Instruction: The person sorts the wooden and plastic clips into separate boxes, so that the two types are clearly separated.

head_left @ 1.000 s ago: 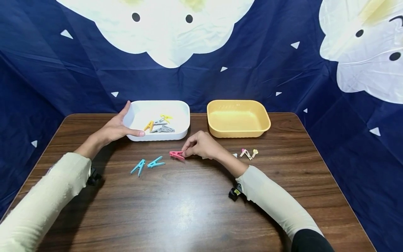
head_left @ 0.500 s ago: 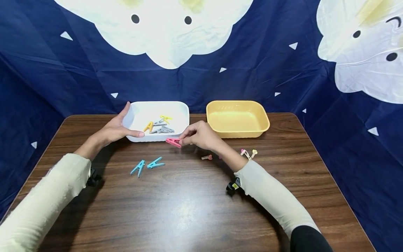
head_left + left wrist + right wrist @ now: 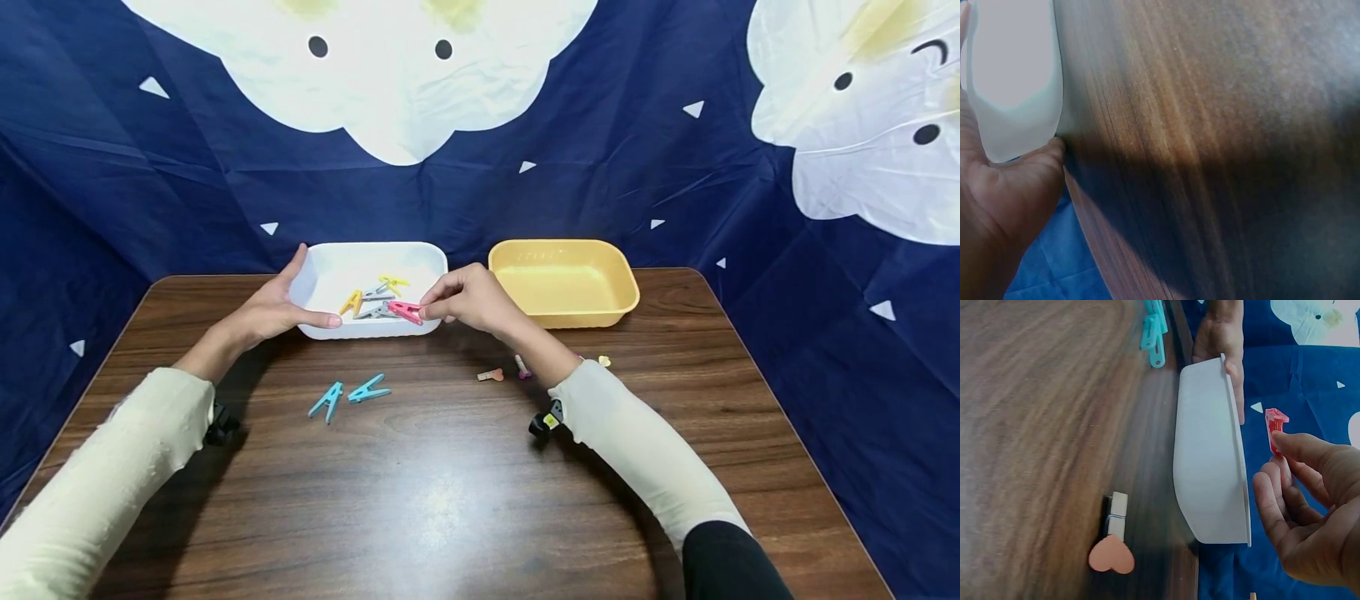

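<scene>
Over the right part of the white plastic bin (image 3: 375, 331), my right hand (image 3: 477, 302) pinches a pink clothespin (image 3: 406, 312) between thumb and fingertips. In the right wrist view that clothespin (image 3: 1274, 430) is above the level of the bin's rim. My left hand (image 3: 268, 312) holds the bin's left end, its thumb along the front wall and its fingers at the left side. Inside the bin lie a yellow-orange clothespin (image 3: 351, 302), grey clothespins (image 3: 375, 294) and a yellow clip (image 3: 393, 282). Two blue clothespins (image 3: 327, 401) are on the table in front of it.
A yellow bin (image 3: 566, 318) stands to the right of the white one. Small wooden clips lie on the table, one with an orange heart (image 3: 1112, 553), another purple-tipped (image 3: 522, 367); others are partly hidden by my right forearm. A blue curtain (image 3: 480, 200) hangs behind the table.
My right hand has lifted the pink clothespin off the table and carried it up and left over the white bin. The left hand keeps its place at the bin's end.
</scene>
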The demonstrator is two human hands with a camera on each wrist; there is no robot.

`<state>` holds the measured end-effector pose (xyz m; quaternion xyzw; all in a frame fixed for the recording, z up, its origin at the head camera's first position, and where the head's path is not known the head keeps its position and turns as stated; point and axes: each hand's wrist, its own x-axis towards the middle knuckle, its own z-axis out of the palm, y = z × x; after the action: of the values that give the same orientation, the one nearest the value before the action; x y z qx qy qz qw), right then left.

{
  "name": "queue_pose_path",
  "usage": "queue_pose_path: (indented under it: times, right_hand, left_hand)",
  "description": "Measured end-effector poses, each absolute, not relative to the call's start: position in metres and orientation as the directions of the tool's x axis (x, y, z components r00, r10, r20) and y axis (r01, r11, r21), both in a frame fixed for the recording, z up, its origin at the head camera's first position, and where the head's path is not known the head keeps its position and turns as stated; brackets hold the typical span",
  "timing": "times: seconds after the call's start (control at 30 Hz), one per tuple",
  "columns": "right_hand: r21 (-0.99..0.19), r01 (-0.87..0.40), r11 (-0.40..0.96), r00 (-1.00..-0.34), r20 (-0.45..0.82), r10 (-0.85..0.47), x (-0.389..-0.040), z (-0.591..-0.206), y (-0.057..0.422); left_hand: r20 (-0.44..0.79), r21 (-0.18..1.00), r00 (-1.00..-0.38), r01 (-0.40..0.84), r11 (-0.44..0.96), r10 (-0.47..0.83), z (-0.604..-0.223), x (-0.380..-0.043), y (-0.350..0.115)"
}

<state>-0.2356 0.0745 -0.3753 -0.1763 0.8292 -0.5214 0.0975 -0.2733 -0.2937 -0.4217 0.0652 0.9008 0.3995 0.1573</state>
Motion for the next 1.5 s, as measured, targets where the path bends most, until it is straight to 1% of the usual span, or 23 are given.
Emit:
queue_pose_path:
  times: [0.27, 0.57, 0.8, 1.0, 1.27, 1.5]
  right_hand:
    - [-0.91, -0.15, 0.387, -0.937, 0.005, -0.35, -0.247, -0.371, 0.068]
    - [-0.889, -0.16, 0.43, -0.937, 0.0, -0.349, -0.256, -0.366, 0.053]
    - [-0.877, -0.105, 0.468, -0.948, -0.054, -0.313, -0.263, -0.361, 0.037]
    - [-0.893, -0.043, 0.449, -0.95, -0.102, -0.294, -0.27, -0.361, 0.027]
    - [-0.894, -0.032, 0.447, -0.957, -0.102, -0.273, -0.277, -0.362, 0.018]
    - [-0.874, -0.015, 0.485, -0.96, -0.124, -0.253, -0.281, -0.36, 0.015]
  left_hand:
    - [-0.232, 0.752, -0.941, -0.014, 0.66, 0.245, -0.423, -0.274, -0.293]
    - [-0.226, 0.744, -0.944, -0.008, 0.668, 0.241, -0.426, -0.272, -0.297]
    - [-0.232, 0.734, -0.946, -0.018, 0.679, 0.226, -0.425, -0.271, -0.299]
    - [-0.235, 0.732, -0.945, -0.017, 0.682, 0.228, -0.422, -0.273, -0.299]
    - [-0.226, 0.737, -0.945, -0.009, 0.676, 0.234, -0.422, -0.273, -0.295]
    - [-0.237, 0.723, -0.943, -0.011, 0.69, 0.233, -0.421, -0.275, -0.295]
